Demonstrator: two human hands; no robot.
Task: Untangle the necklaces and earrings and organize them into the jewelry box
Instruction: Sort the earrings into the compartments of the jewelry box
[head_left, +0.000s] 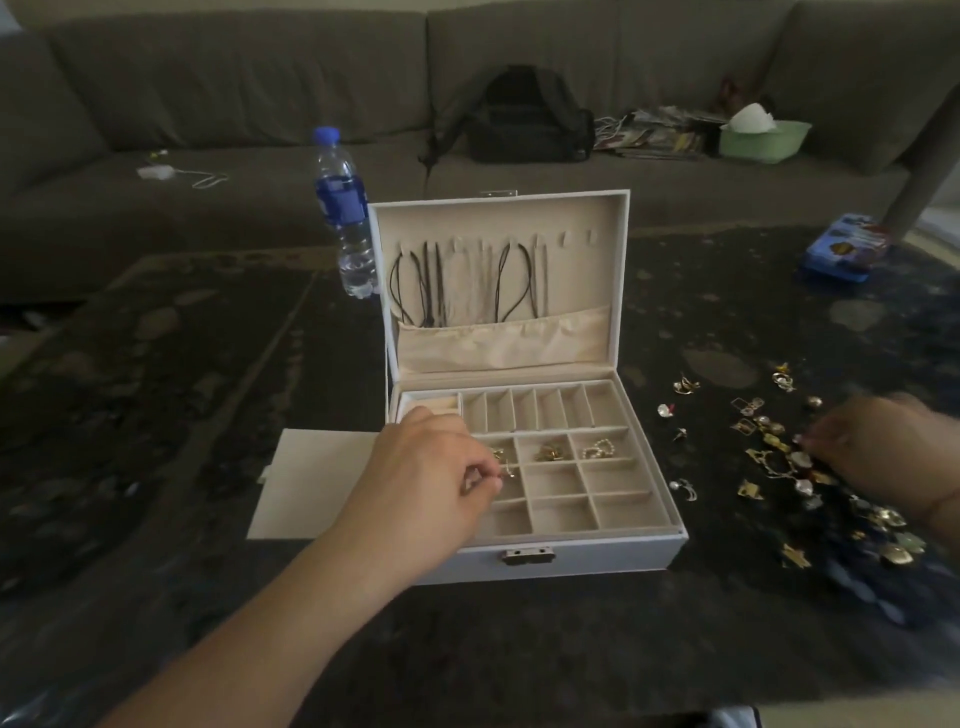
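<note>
Many gold, pearl earrings (779, 457) scattered beside open white jewelry box (587, 553).

The left hand (426, 467) covers the near-left cells of the jewelry box (587, 553); their contents cannot be determined. A small gold earring (508, 470) shows at its fingertips, form too small to make out. The right hand (878, 447) is motion-blurred (finger position unreadable) and its wrist is cut off by the right edge. It hides part of the loose earrings (769, 452) on the table. The necklaces (467, 280) disappear into the lid pocket (504, 340), lower ends unseen.
</note>
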